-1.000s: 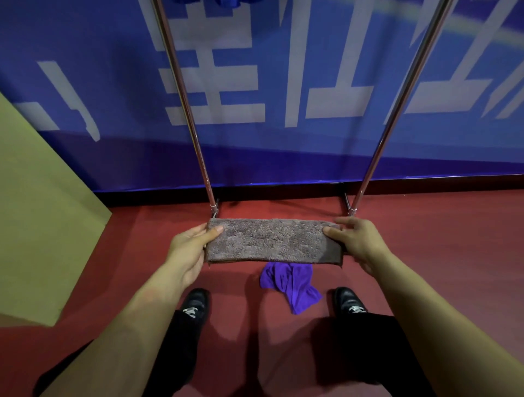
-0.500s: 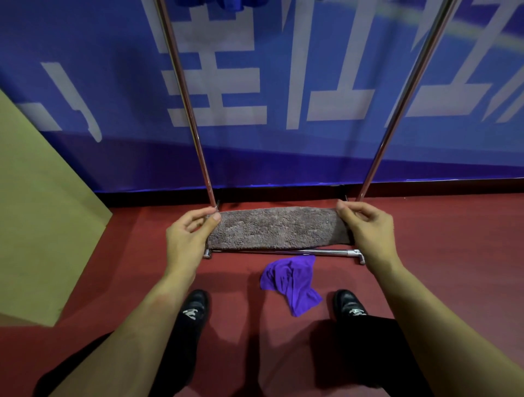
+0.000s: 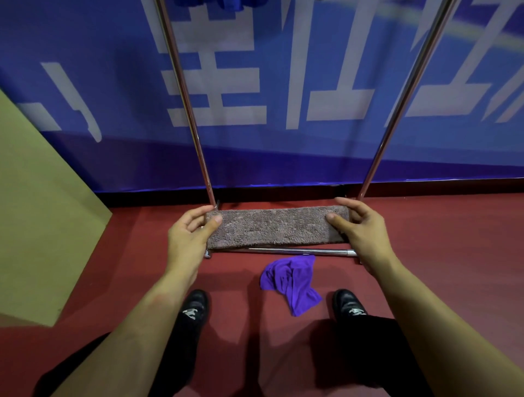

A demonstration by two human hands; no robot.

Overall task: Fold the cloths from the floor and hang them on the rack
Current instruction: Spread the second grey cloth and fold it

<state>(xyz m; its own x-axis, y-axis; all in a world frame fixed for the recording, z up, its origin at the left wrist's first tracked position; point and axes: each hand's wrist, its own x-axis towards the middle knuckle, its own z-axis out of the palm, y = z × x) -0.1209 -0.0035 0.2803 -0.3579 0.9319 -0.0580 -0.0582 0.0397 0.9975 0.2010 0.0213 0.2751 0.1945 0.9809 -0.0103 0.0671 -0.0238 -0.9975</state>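
Note:
A folded grey-brown cloth (image 3: 278, 225) is stretched flat between my hands, in front of the rack's two upright poles. My left hand (image 3: 188, 236) pinches its left end, thumb on top. My right hand (image 3: 360, 231) pinches its right end the same way. The metal rack (image 3: 185, 96) rises from the floor; its low front bar (image 3: 300, 251) shows just under the cloth. A crumpled purple cloth (image 3: 292, 280) lies on the red floor between my feet. A blue cloth (image 3: 224, 2) hangs at the top edge, mostly cut off.
A blue banner wall with white characters (image 3: 283, 85) stands right behind the rack. A tan board (image 3: 42, 215) leans at the left. My black shoes (image 3: 192, 307) stand either side of the purple cloth on the red floor (image 3: 439, 226).
Both hands have carried the folded grey-brown cloth up and away from me, toward the rack's poles. The rack's low front bar has come into view beneath it. The purple cloth has not moved.

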